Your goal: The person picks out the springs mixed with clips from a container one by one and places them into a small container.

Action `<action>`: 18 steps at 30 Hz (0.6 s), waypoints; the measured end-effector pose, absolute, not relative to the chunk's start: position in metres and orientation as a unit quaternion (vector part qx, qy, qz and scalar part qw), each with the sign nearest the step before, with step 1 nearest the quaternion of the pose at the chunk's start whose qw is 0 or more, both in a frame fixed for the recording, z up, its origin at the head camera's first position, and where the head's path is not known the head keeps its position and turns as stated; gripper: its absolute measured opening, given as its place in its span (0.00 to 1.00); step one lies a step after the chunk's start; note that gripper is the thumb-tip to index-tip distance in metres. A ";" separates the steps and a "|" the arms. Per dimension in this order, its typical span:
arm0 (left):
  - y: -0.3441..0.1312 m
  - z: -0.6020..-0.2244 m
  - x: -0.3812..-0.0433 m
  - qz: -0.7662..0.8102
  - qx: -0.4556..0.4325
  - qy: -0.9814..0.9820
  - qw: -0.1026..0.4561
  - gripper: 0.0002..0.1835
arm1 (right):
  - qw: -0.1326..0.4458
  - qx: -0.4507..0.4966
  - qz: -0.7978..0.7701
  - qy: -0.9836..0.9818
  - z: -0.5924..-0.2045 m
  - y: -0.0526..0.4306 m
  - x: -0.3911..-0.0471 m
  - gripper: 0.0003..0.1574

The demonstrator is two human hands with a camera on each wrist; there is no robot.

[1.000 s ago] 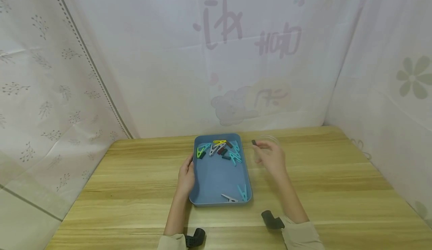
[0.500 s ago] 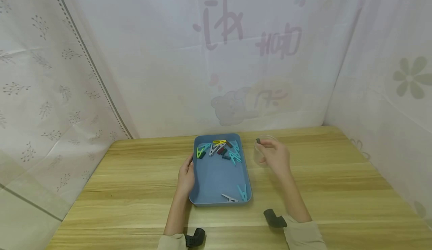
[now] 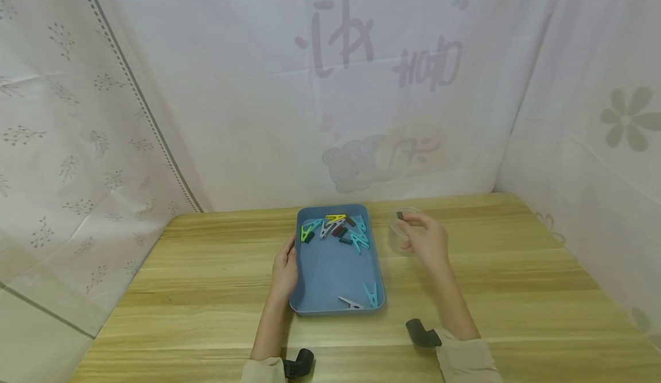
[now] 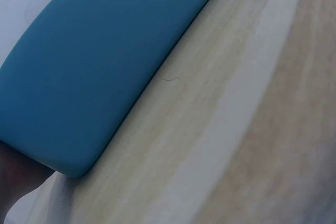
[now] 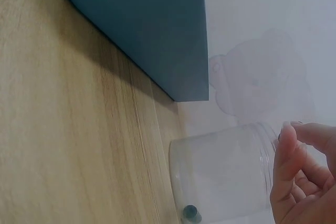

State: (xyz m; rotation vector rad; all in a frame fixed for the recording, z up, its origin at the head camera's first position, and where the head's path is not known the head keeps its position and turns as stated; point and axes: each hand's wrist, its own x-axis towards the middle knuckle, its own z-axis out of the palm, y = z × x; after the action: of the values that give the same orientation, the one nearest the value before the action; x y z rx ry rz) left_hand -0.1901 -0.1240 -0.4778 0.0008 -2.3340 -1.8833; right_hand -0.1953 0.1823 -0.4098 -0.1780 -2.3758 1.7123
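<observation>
My left hand (image 3: 285,268) holds the left wall of a shallow blue tray (image 3: 333,274); in the left wrist view the tray's outer side (image 4: 94,66) fills the upper left. Between thumb and index fingertips, my right hand (image 3: 430,244) pinches a small dark piece (image 3: 400,215) at the mouth of a clear plastic jar (image 3: 395,240). From the right wrist, these fingertips (image 5: 287,135) sit right by the jar's rim and mostly hide the piece. One small dark green piece (image 5: 190,213) shows low in the jar.
Colored clothespins lie in the tray, such as a yellow one (image 3: 336,217) and turquoise ones (image 3: 359,239), among several small dark pieces (image 3: 346,241). A grey clothespin (image 3: 352,303) lies near its front edge. The wooden table (image 3: 206,291) meets a white curtain (image 3: 248,159) behind.
My right hand has moved slightly right with the dark piece, from beside the tray to over the jar's mouth. The left hand and tray have stayed in place.
</observation>
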 end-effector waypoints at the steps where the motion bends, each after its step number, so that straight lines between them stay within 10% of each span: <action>1: -0.124 -0.478 -0.190 -0.627 0.000 -0.776 0.071 0.25 | 0.104 -0.060 0.580 -0.806 -0.410 0.183 -0.195 0.23; 18: -0.124 -0.479 -0.191 -0.627 -0.005 -0.775 0.078 0.25 | 0.098 -0.085 0.579 -0.805 -0.413 0.194 -0.197 0.24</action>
State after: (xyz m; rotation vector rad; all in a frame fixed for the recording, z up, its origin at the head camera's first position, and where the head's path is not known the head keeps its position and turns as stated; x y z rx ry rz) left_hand -0.1914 -0.1243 -0.4787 -0.0162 -2.3207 -1.8777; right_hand -0.1975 0.1939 -0.4132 -0.2514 -2.3820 1.7126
